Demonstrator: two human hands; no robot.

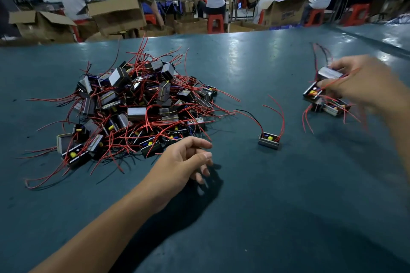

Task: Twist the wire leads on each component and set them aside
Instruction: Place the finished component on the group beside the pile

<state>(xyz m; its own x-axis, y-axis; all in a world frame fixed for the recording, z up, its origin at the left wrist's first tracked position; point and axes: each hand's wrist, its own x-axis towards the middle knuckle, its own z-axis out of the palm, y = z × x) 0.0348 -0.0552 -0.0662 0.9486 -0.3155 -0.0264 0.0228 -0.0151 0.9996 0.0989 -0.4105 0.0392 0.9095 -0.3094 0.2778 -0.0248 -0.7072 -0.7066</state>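
— On the teal table (255, 195), what do the components look like?

— Small rectangular blocks with grey metal sides and dark frames; where the open face shows you can see a yellow part inside. Each trails thin red leads, and some have a black one too. The big pile (133, 108) sits at the left, a tangle of blocks with red wires sticking out in every direction.

— Any apart from the pile?

— Yes. 1 single component (269, 141) stands alone between the pile and the right-hand group, open face up, its red and black leads arching upward. At the right, a small cluster (332, 107) lies on the table with red leads spilling toward the near edge.

— And the hands?

— The left hand (184, 162) hangs just above the table beside the near edge of the pile, back of the hand up, fingers loosely curled and grasping nothing; its shadow falls on the table below. The forearm comes in from the lower left.

— The right?

— The right hand (363, 86) is blurred, reaching in from the right edge directly above the cluster. Its fingers and thumb are wrapped around a held component (321, 83), the grey side up and the open face with its yellow part toward the camera. Red leads run from that block past the fingers, and more rise behind it.

— Whether those leads are twisted?

— Cannot tell; too blurred.
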